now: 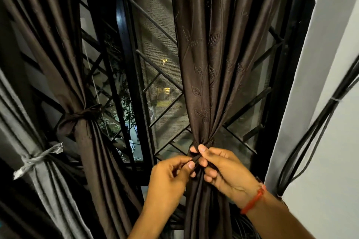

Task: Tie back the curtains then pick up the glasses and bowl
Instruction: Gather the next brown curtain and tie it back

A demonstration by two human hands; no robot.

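Observation:
A dark brown curtain (204,75) with a leaf pattern hangs in front of the window, gathered into a bunch at its middle. My left hand (171,176) and my right hand (225,169) both pinch a brown tie strip (196,158) wrapped round that bunch. A second brown curtain (64,68) on the left is bound with a knotted tie (77,117). Further left a grey curtain (25,126) is held by a grey tie (37,158). No glasses or bowl are in view.
Behind the curtains stands a window with a black metal grille (155,72) and mesh, dark outside. A white wall (320,103) rises on the right with black cables (314,132) running down it. A red thread band circles my right wrist.

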